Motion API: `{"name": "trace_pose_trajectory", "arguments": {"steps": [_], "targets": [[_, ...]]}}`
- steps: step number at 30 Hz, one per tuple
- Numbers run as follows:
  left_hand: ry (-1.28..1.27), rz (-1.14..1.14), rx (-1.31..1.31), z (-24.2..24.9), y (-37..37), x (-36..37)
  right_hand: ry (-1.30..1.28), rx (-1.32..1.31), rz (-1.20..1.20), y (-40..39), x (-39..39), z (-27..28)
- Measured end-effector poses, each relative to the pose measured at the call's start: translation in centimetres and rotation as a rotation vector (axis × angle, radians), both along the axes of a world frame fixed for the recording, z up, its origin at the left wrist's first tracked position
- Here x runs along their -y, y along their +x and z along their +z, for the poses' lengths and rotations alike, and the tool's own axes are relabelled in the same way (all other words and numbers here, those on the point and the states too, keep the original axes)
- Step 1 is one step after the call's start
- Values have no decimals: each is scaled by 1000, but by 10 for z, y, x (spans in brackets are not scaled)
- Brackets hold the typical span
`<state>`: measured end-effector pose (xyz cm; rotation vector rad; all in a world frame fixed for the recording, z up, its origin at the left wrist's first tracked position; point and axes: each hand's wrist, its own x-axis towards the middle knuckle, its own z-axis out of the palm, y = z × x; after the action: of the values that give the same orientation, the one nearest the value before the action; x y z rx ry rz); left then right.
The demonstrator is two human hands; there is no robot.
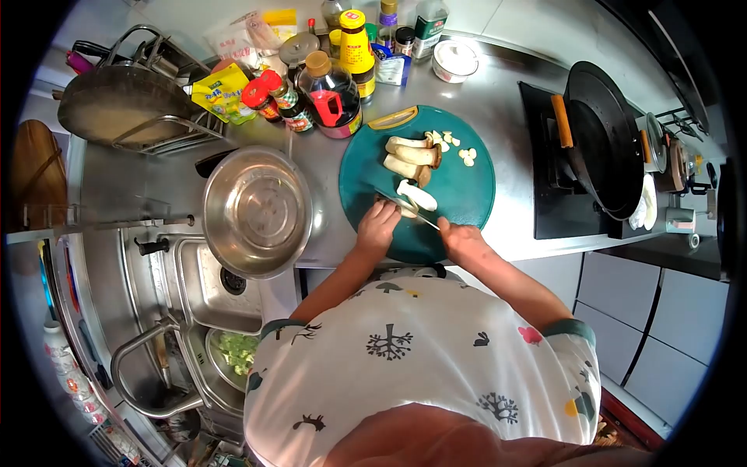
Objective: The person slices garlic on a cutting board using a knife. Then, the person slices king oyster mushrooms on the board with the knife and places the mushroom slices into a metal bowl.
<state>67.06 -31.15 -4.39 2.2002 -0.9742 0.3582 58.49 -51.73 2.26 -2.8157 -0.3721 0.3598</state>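
On a round green cutting board (pixel 459 226) my right hand (pixel 461 238) is closed round the handle of a knife (pixel 427 222), whose blade points up and left. My left hand (pixel 379 223) has its fingers bent together at the blade, pressing on a mushroom piece (pixel 407 210) that is partly hidden. Just above the blade lies a cut white mushroom piece (pixel 417 194). Several whole king oyster mushrooms (pixel 412 156) are grouped higher on the board. Beside them are small pale garlic cloves (pixel 445 141).
A steel bowl (pixel 257 210) stands left of the board, above a sink (pixel 222 288) with chopped greens (pixel 237 350) in a container. Bottles and jars (pixel 331 93) line the back, near a lidded white bowl (pixel 455 61). A black wok (pixel 607 140) sits on the stove at the right.
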Motion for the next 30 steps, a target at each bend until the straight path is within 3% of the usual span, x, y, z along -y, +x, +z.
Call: {"name": "trace_pose_trajectory", "arguments": {"steps": [8, 11, 17, 22, 24, 27, 30], "targets": [[-5, 15, 25, -2, -2, -4, 42, -7, -2, 9, -4, 12], [-5, 18, 11, -2, -2, -6, 74, -30, -47, 20, -13, -9], [16, 10, 28, -3, 1, -7, 72, -66, -57, 19, -11, 23], [3, 5, -14, 6, 5, -9, 96, -46, -67, 24, -17, -12], [-127, -23, 37, 14, 8, -14, 110, -9, -59, 23, -17, -14], [-145, 111, -64, 2, 10, -22, 58, -76, -54, 22, -19, -10], [-95, 78, -65, -7, 12, -23, 72, -51, -37, 22, -17, -5]]}}
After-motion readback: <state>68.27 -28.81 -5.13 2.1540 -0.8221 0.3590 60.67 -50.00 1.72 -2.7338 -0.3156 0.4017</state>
